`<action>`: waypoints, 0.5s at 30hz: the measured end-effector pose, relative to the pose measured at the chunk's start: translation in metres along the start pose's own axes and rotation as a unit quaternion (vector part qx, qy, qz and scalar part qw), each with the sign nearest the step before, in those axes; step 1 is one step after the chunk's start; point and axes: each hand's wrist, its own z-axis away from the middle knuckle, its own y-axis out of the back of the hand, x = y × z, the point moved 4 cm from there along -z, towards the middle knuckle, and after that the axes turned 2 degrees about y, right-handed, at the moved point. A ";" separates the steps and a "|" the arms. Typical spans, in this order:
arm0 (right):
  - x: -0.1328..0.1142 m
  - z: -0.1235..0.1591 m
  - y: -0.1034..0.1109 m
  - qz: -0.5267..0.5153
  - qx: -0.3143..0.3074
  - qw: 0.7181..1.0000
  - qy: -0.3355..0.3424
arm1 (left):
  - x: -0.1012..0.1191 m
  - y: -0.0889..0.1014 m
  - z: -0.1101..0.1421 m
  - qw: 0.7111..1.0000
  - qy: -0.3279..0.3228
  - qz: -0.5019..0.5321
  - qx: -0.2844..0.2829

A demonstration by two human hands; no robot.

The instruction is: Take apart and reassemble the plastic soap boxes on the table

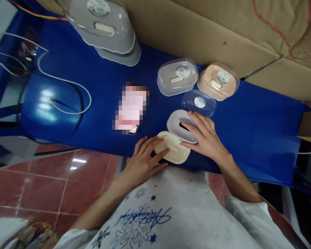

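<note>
On the blue table [248, 128] near its front edge lie a cream oval tray [174, 149] and a grey oval insert with a slot [176, 121], overlapping. My left hand [144, 162] rests on the left end of the cream tray, fingers stretched and apart. My right hand [206, 137] lies flat on the grey insert, fingers spread. Just behind them sits a clear oval lid with a round sticker [199, 102].
A closed grey box [177, 76] and a closed peach box [217, 81] stand further back. A stack of grey boxes [106, 29] is at the far left, a phone [131, 108] lies left of centre, and white cables [64, 81] loop on the left. Cardboard [223, 24] lines the back.
</note>
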 end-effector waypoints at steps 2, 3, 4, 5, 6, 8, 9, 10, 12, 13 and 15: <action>0.001 0.002 -0.003 -0.003 -0.007 1.000 -0.002 | -0.001 0.000 0.001 0.999 0.012 0.022 -0.023; 0.004 0.003 -0.003 -0.004 -0.007 1.000 -0.004 | -0.002 -0.001 0.000 0.999 0.019 0.035 -0.032; 0.007 0.002 -0.002 -0.004 -0.007 1.000 -0.009 | -0.001 -0.002 -0.002 0.998 0.024 0.048 -0.038; 0.010 0.002 0.000 -0.003 -0.006 1.000 -0.016 | -0.001 -0.004 -0.005 0.997 0.028 0.058 -0.038; 0.013 0.001 0.002 -0.002 -0.005 1.000 -0.023 | 0.000 -0.005 -0.009 0.997 0.030 0.064 -0.033; 0.014 0.000 0.009 0.003 0.003 0.999 -0.031 | 0.002 -0.009 -0.017 0.997 0.026 0.066 -0.015; 0.012 0.000 0.013 0.006 0.011 0.999 -0.031 | 0.003 -0.011 -0.020 0.998 0.018 0.062 -0.005; 0.008 0.002 0.016 0.005 0.021 0.999 -0.026 | 0.004 -0.012 -0.022 0.998 0.007 0.056 0.006; -0.006 0.010 0.018 -0.008 0.036 0.999 0.003 | 0.007 -0.010 -0.023 0.998 -0.024 0.040 0.033; -0.015 0.016 0.015 -0.020 0.035 0.999 0.024 | 0.008 -0.007 -0.022 0.997 -0.036 0.035 0.052; -0.033 0.030 0.002 -0.041 0.012 0.997 0.061 | 0.009 0.002 -0.018 0.994 -0.039 0.036 0.094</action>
